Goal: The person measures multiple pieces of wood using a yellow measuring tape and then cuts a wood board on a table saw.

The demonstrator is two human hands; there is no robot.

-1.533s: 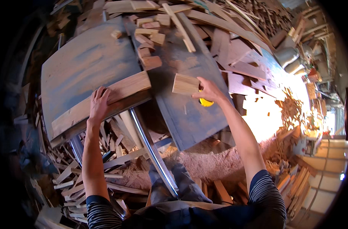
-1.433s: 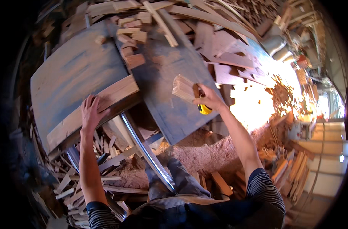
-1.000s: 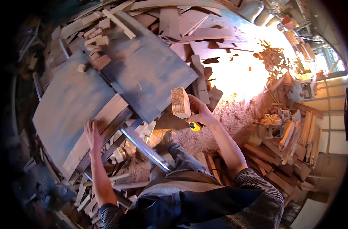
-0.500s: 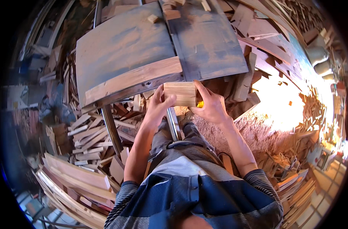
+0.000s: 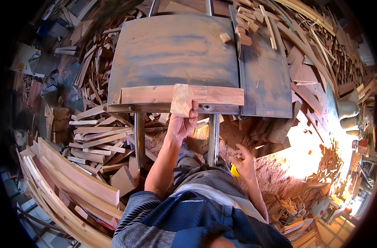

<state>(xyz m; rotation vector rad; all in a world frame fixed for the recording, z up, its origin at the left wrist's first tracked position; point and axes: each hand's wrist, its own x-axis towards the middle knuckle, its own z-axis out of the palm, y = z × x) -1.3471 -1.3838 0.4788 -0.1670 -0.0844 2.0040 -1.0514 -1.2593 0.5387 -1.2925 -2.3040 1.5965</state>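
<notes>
My left hand [image 5: 182, 126] is closed around a short, pale wooden block [image 5: 180, 99], with the fingers on its right side. The block is held upright over the near edge of a metal table [image 5: 176, 45] dusted with sawdust. Behind the block, a long reddish wooden strip [image 5: 147, 95] lies along that edge; the block hides part of it. Lower and to the right, my right hand [image 5: 244, 162] is away from the block, its fingers loosely bent and apart, with nothing in them. Just beneath it shows a yellow object [image 5: 234, 170], too covered to name.
A narrower metal panel [image 5: 265, 82] adjoins the table on the right, with small offcuts [image 5: 244, 27] at its far end. Stacked wood pieces [image 5: 101, 144] crowd the floor at left, beside long curved boards [image 5: 81, 182]. Sawdust [image 5: 275, 169] covers the floor at right.
Both hands held the block; now only my left hand does, and the block is turned end up. My right hand has let go and dropped lower right. The view has shifted left.
</notes>
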